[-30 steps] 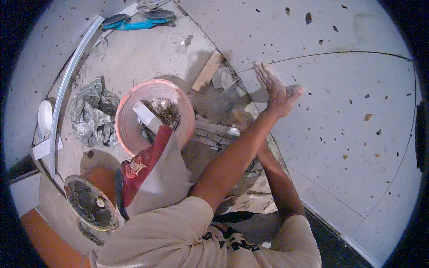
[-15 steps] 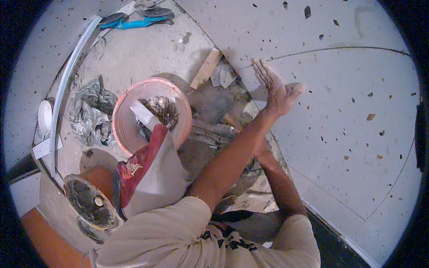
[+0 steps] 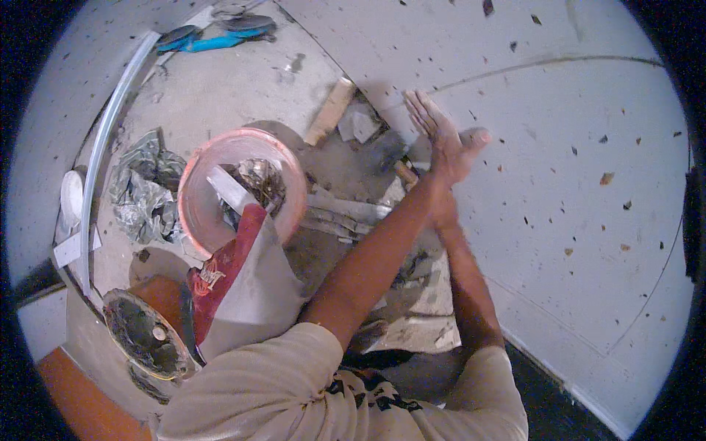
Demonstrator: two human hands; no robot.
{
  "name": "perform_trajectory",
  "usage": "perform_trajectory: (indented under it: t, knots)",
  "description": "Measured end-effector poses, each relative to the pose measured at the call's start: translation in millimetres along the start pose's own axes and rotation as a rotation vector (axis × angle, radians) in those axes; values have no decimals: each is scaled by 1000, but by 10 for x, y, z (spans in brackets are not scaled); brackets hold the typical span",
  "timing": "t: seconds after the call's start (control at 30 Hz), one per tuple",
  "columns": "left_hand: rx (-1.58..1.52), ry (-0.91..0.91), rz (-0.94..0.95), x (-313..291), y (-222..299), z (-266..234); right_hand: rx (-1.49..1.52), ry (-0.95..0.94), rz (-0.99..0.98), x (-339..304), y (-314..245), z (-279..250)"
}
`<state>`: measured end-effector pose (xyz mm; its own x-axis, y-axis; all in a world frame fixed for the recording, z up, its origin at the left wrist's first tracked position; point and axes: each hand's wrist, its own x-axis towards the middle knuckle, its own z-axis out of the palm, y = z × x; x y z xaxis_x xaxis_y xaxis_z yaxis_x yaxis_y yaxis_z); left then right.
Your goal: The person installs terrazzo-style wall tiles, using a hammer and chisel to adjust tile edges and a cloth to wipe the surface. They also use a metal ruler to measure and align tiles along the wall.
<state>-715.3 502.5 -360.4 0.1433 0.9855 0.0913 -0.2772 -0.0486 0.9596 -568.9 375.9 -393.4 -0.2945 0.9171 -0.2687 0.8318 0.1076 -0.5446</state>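
My left hand (image 3: pixel 439 132) lies flat against a pale speckled panel (image 3: pixel 559 191), its fingers stretched out and the thumb apart. Dust whitens the fingers. Below it, my right hand (image 3: pixel 443 209) is mostly hidden behind the left wrist and forearm. From there a tool with a wooden handle (image 3: pixel 404 172) sticks out. Its dark head (image 3: pixel 386 150) is blurred, so I cannot tell its exact kind. The right hand's fingers do not show, but the handle lines up with it. The tool's head is close to the panel's lower edge.
A pink bucket (image 3: pixel 296 173) with debris stands left of my arms. Beside it lies crumpled plastic sheeting (image 3: pixel 143 187). A wood block (image 3: pixel 331 110), a blue double suction-cup lifter (image 3: pixel 215 42), a metal strip (image 3: pixel 110 132) and a dirty oval container (image 3: pixel 140 323) are around. Rubble covers the near floor.
My right hand has moved up and farther behind the left wrist. The wooden-handled tool has shifted up and right, nearer the panel. My left hand stays flat; the view has shifted slightly.
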Motion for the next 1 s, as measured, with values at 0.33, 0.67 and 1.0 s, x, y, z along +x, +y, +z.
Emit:
perform_trajectory:
  t: [0.33, 0.67, 1.0]
  knots:
    - [241, 643, 169, -83, 353, 349, -178, -248, -93, -353, -971, 42]
    - [236, 614, 129, -97, 365, 358, -339, -125, 81, 71, -571, -310]
    - [194, 720, 131, 20, 321, 331, -467, -307, 100, -631, -646, 67]
